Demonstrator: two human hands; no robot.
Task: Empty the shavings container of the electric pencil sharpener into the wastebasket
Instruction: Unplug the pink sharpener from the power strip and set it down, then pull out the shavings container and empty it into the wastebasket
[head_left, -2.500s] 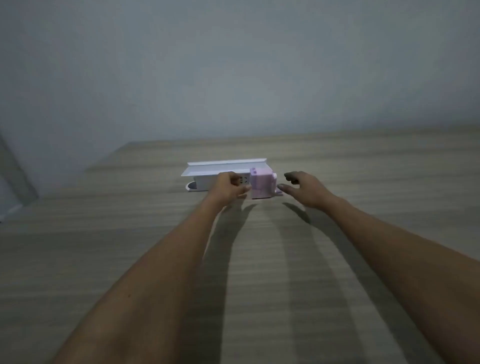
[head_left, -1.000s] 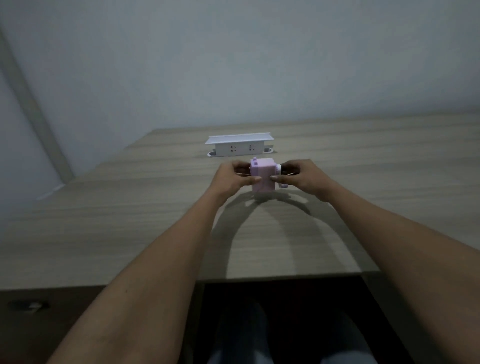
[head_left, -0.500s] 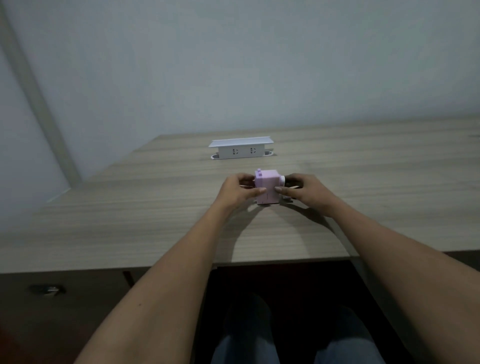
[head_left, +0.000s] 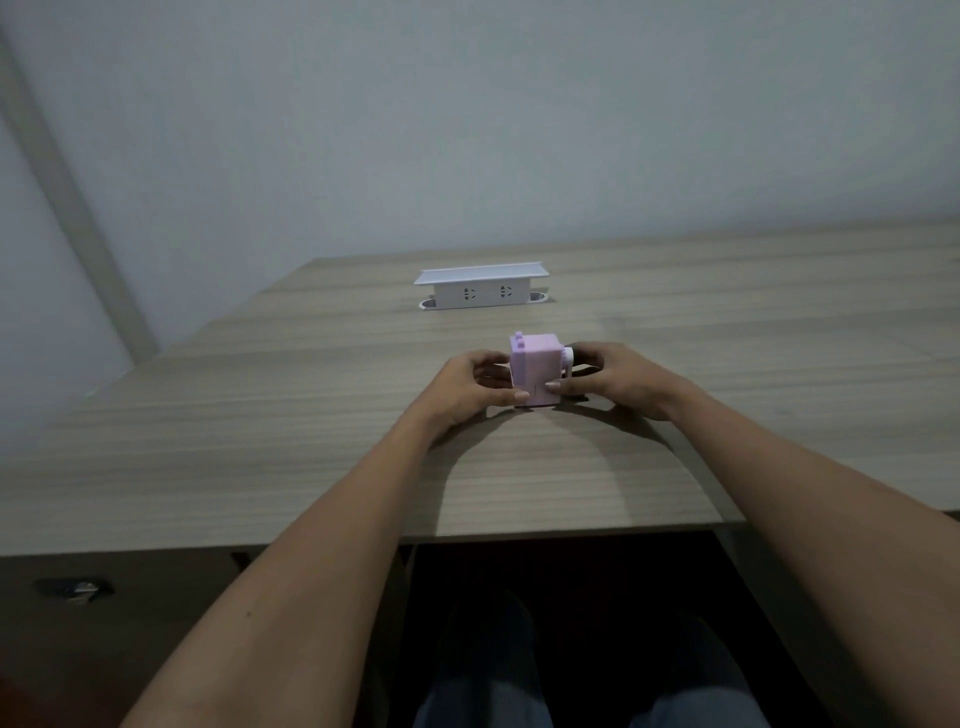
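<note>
Holding the little pink pencil sharpener (head_left: 536, 375) from both sides here, it sits on the wooden desk (head_left: 260, 441) roughly mid-desk, near the front edge. Left hand (head_left: 467, 387) has its fingers wrapped on the left face, thumb at the lower front corner. Right hand (head_left: 613, 379) grips the right side, where a white knob pokes out. A white pop-up socket box (head_left: 480, 292) stands further back, well apart.
</note>
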